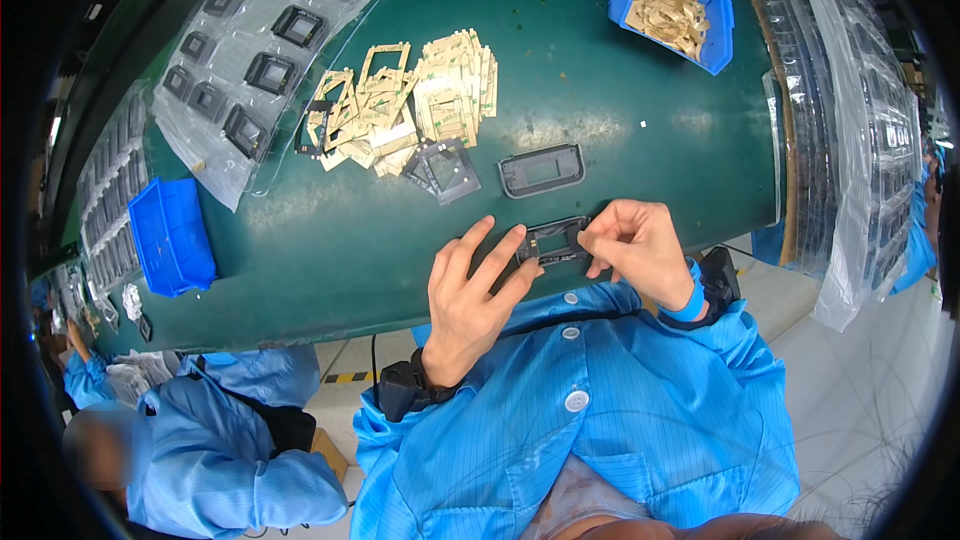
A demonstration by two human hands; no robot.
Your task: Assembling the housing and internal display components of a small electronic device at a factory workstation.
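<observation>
At the near edge of the table lies a black rectangular plastic frame (556, 241) with an opening in its middle. My left hand (472, 290) grips its left end between thumb and finger, the other fingers stretched out. My right hand (640, 248) is closed in a pinch at its right end; what the fingertips hold, if anything, is hidden. Just beyond lies a second dark plastic frame (542, 171), flat and apart from both hands. To its left are dark flat sheets (445, 172) beside a heap of tan adhesive frame-shaped pieces (385, 105).
A blue bin (722, 25) with tan strips stands at the far right. Another blue bin (172, 237) is at the left. Clear trays (275, 25) of black frames lie far left; stacked trays (860, 120) rise at right. A person in blue (230, 455) sits at lower left.
</observation>
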